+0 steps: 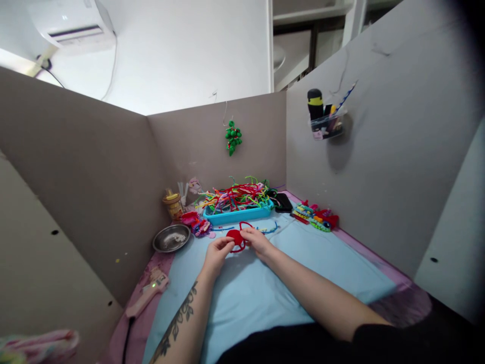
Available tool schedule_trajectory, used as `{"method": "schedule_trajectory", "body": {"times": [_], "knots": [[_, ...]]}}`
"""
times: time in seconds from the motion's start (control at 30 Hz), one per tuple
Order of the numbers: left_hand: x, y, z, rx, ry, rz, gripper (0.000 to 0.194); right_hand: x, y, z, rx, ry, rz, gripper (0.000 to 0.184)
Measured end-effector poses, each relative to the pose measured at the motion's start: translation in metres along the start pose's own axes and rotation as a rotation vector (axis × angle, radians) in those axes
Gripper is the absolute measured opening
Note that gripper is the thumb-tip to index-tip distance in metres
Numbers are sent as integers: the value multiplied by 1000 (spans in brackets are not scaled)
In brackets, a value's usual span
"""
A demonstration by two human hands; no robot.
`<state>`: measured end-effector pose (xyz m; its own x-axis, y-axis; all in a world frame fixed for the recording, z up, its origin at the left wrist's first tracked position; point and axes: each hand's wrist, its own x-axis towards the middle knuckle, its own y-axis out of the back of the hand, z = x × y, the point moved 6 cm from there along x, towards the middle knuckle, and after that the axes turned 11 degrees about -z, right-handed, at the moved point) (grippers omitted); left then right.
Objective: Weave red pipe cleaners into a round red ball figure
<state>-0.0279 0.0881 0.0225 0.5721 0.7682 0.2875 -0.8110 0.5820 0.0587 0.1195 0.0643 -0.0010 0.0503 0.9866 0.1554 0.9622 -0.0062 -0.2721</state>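
Over the blue table cover, my left hand (219,252) pinches a red pipe cleaner coil (234,235), a flat round piece with a loose length looping out of it. My right hand (258,239) is closed on the loose red length at the coil's right side; its fingertips partly hide it. A blue pipe cleaner (270,229) lies on the cover just beyond my right hand. Behind both hands is a blue tray (238,217) heaped with pipe cleaners (242,196) in many colours.
At left are a metal bowl (172,238), a lidded cup (174,205) and a pink glue gun (148,298) with its cord. Colourful pipe cleaner pieces (320,217) and a black phone (283,202) lie at right. Grey partitions (220,167) enclose the table; a small basket (328,126) hangs there.
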Motion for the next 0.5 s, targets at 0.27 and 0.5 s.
{"method": "schedule_trajectory", "body": {"times": [0.27,0.5], "knots": [[-2,3,5,183,-89,104,58,4,-2,-3,-54,89,21,36],[-15,-10,17,399,-211,102,36,1,-1,-8,-211,221,149,39]]}}
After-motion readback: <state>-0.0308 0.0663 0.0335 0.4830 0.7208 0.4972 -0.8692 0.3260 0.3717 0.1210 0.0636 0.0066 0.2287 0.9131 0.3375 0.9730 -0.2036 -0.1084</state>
